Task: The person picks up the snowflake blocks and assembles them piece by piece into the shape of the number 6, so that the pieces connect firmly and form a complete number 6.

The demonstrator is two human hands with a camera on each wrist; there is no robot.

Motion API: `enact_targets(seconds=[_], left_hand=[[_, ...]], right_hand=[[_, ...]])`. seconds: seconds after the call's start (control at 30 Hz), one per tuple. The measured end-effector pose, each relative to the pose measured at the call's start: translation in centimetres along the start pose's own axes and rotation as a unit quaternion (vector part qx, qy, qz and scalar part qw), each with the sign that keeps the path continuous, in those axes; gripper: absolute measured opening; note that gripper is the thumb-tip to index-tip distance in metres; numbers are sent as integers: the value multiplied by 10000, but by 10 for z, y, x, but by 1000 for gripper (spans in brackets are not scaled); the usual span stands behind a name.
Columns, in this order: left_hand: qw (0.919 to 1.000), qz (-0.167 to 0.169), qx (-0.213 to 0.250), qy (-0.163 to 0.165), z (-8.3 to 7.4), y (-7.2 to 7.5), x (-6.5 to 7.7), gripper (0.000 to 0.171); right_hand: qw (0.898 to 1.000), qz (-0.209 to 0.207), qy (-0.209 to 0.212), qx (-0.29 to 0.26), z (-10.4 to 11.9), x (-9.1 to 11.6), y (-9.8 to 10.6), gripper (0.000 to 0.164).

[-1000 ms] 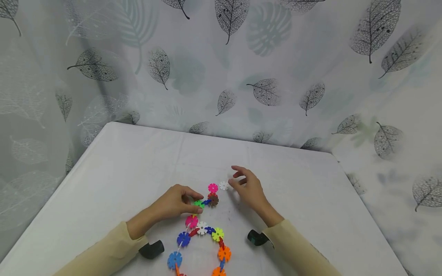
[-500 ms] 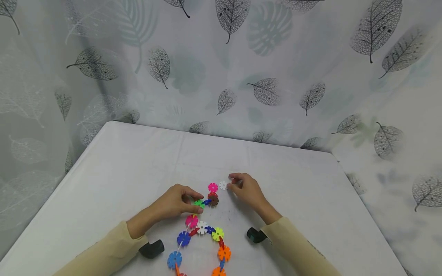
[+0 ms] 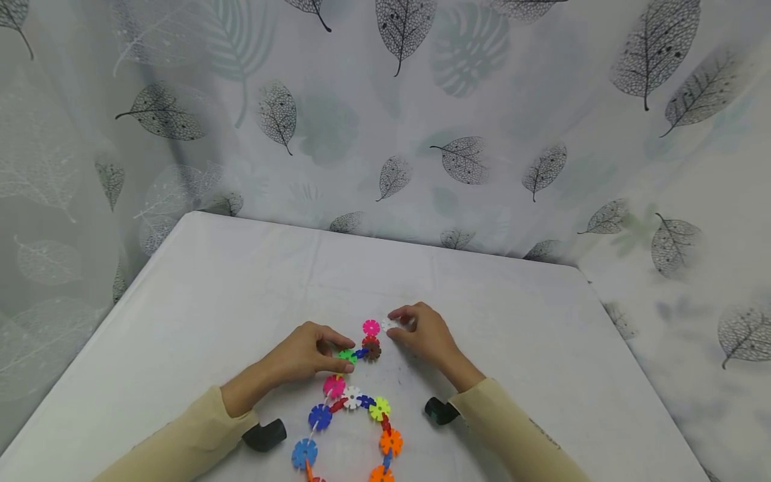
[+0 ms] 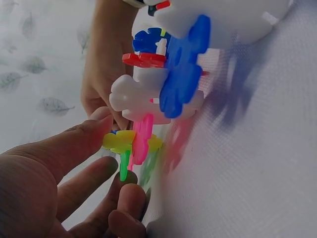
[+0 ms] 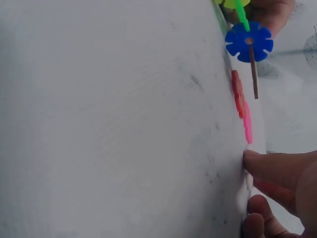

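My left hand [image 3: 310,351] pinches a green snowflake disc [image 3: 347,357] between thumb and fingers. This notched plastic disc is part of a chain: in the left wrist view a yellow disc [image 4: 119,141] joins the green one to a pink disc [image 4: 142,139]. From the green disc the chain runs on through a blue disc [image 5: 249,41] to a brown disc [image 3: 372,351] at its end. At the right, my right hand [image 3: 427,335] holds a loose white snowflake disc [image 3: 386,325] flat on the table, thumb and forefinger at its edges; fingers partly cover it.
A loose pink disc [image 3: 371,327] and a red disc [image 3: 370,341] lie between the hands. Nearer the body, the chain forms a ring with a yellow-green disc [image 3: 380,409] and an orange disc [image 3: 391,442]. White cloth covers the table [image 3: 512,321]; a leaf-print curtain [image 3: 349,134] hangs behind.
My right hand has moved left and down onto the white disc, its thumb and forefinger closing about it. My left hand keeps its place on the green disc.
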State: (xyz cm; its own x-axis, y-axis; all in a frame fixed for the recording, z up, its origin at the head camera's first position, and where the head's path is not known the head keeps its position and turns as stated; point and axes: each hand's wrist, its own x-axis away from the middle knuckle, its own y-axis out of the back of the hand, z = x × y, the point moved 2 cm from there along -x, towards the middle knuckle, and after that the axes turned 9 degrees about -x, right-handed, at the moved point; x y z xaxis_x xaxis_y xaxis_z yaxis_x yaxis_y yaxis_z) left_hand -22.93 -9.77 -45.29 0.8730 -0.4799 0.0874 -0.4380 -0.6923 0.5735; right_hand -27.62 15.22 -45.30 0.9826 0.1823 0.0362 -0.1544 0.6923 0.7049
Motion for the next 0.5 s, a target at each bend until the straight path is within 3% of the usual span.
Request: enact_targets(seconds=[0.23,0.5], left_hand=[[9999,52,-81,39,1,0,-2,42],[9991,321,-239,115,-1,2,-5,43]], right_hand=[[9996,136,-145,-206,3,2,0,27],[9968,253,-7,-764,2,10,1,21]])
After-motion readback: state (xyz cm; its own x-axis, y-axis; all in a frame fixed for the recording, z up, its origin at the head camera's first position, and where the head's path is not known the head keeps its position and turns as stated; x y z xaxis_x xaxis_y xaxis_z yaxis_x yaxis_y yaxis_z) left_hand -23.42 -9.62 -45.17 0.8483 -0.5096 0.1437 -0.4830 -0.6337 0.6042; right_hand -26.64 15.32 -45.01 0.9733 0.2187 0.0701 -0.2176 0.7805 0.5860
